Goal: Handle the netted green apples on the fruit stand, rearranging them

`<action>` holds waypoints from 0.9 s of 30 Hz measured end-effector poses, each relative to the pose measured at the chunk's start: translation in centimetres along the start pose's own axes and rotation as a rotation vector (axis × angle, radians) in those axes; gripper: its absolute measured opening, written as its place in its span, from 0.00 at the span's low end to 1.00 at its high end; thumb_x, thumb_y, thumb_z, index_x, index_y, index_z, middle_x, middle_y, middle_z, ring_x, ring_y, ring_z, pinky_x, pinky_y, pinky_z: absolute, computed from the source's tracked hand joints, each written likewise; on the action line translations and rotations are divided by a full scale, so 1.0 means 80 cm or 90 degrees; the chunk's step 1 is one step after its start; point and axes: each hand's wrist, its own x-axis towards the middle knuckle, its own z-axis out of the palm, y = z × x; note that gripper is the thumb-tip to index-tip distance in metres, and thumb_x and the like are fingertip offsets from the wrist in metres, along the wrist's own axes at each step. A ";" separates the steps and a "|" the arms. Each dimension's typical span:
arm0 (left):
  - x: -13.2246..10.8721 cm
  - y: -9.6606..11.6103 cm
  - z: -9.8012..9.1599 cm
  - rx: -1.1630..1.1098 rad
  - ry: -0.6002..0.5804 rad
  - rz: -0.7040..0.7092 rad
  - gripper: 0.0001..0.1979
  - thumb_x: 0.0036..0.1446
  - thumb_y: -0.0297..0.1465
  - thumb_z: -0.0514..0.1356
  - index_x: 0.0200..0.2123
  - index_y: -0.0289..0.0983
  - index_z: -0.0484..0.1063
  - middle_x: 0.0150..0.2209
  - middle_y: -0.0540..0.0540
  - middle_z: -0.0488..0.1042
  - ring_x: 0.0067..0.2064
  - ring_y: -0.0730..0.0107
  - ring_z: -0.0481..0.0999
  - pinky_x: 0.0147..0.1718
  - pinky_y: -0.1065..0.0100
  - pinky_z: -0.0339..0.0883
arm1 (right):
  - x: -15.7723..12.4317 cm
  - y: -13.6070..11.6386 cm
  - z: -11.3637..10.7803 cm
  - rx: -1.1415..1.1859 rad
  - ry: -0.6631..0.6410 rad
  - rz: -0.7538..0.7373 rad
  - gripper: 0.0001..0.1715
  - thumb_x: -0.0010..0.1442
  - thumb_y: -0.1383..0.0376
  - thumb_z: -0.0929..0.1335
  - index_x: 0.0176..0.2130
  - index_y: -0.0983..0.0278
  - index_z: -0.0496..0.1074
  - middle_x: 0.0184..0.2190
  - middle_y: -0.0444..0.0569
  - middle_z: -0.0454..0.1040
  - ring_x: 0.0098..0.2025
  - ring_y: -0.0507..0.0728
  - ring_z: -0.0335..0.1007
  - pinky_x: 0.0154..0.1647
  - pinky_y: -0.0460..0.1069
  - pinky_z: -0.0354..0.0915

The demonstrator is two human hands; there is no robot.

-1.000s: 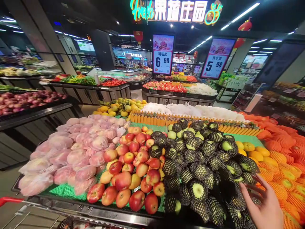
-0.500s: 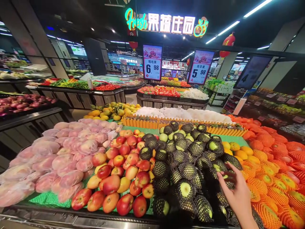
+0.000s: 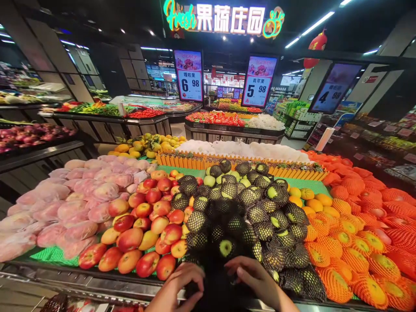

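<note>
My left hand (image 3: 182, 284) is at the bottom centre, by the counter's front edge, its fingers curled towards the thumb. Facing it, my right hand (image 3: 255, 277) has bent fingers pointing left. Between them lies a very dark patch, so I cannot make out what the fingers hold, if anything. Just beyond is a heap of green apples (image 3: 225, 248), many in black foam nets (image 3: 261, 227). Red-yellow apples (image 3: 130, 239) lie left of my left hand. Right of the heap are oranges (image 3: 313, 206), several in orange nets (image 3: 334, 259).
Pinkish wrapped fruit (image 3: 79, 208) fills the counter's left side. Red-netted fruit (image 3: 368, 190) lies far right. A low yellow fence (image 3: 240, 167) runs along the back, before white-wrapped produce (image 3: 227, 149). Price screens (image 3: 260, 82) hang overhead. The metal counter edge (image 3: 94, 288) runs in front.
My right hand has come back from the right side of the green apples to the bottom centre. My left hand has come into view. The camera view has shifted.
</note>
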 end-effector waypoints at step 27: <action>0.095 0.025 0.179 -0.272 0.032 0.063 0.08 0.57 0.26 0.66 0.39 0.42 0.71 0.45 0.45 0.76 0.48 0.62 0.74 0.46 0.62 0.67 | -0.037 0.084 -0.066 0.407 -0.022 0.149 0.21 0.49 0.55 0.80 0.32 0.64 0.72 0.26 0.40 0.69 0.27 0.49 0.59 0.31 0.45 0.56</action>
